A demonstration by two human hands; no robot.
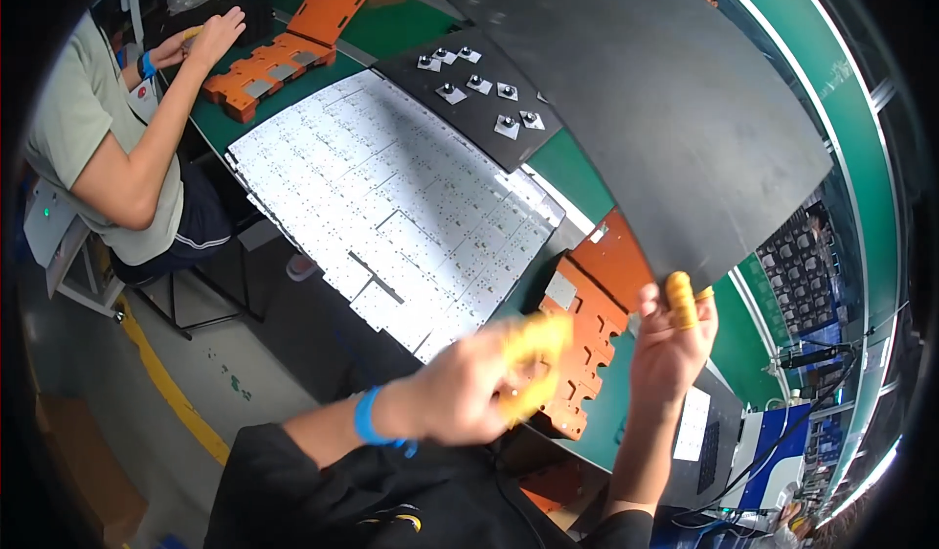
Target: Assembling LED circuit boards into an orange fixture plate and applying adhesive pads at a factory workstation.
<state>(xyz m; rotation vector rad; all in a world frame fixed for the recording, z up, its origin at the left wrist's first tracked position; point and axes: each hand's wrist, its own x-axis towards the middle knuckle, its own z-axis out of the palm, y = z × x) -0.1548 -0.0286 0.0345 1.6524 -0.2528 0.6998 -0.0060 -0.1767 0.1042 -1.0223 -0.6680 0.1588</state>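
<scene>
My right hand (673, 349), with yellow finger cots, grips the near corner of a large black sheet (675, 109). The sheet is raised and slants away over the table's right side. My left hand (479, 383), also in yellow finger cots and with a blue wristband, is smeared by motion. It hovers past the near edge of a big white board panel (372, 177), and I cannot make out its finger pose. The panel lies flat, covered with small dark marks and cut lines. Beside my hands stands an orange notched fixture (582, 353).
Behind the panel, a black mat (479, 109) bears several small white squares with black knobs. At left a co-worker (137, 148) handles something near another orange fixture (269, 70). A keyboard (709, 456) and cables lie at lower right. Yellow tape (166, 383) marks the floor.
</scene>
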